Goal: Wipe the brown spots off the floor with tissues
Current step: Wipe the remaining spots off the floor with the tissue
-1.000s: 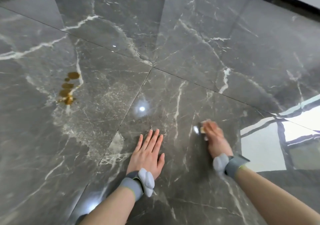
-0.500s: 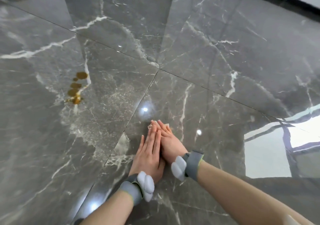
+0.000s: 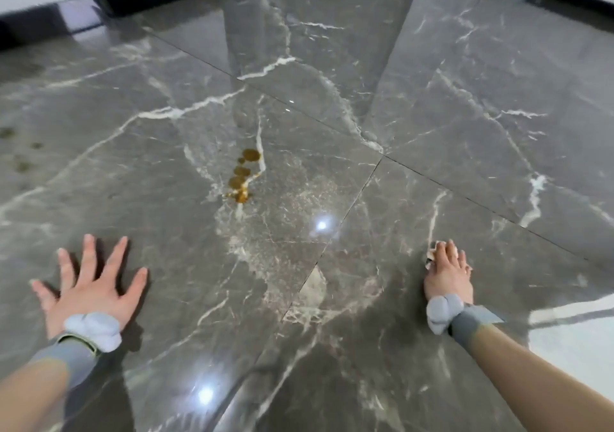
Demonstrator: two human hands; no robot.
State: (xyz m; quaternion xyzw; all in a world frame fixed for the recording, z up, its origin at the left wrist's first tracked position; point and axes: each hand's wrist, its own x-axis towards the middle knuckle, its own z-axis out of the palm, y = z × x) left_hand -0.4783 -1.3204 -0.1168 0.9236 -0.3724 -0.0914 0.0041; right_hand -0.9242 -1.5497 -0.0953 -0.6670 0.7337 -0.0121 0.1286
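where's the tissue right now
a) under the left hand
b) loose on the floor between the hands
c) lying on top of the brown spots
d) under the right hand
D: the tissue shows as a white edge poking out beside the fingers of the right hand, which presses it to the floor. The left hand lies spread on bare tile, and the brown spots are uncovered.

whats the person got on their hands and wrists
Both the left hand and right hand are ungloved. Each wrist wears a grey fabric cuff with a pale lumpy pod on its back. Forearms beyond are unsleeved.
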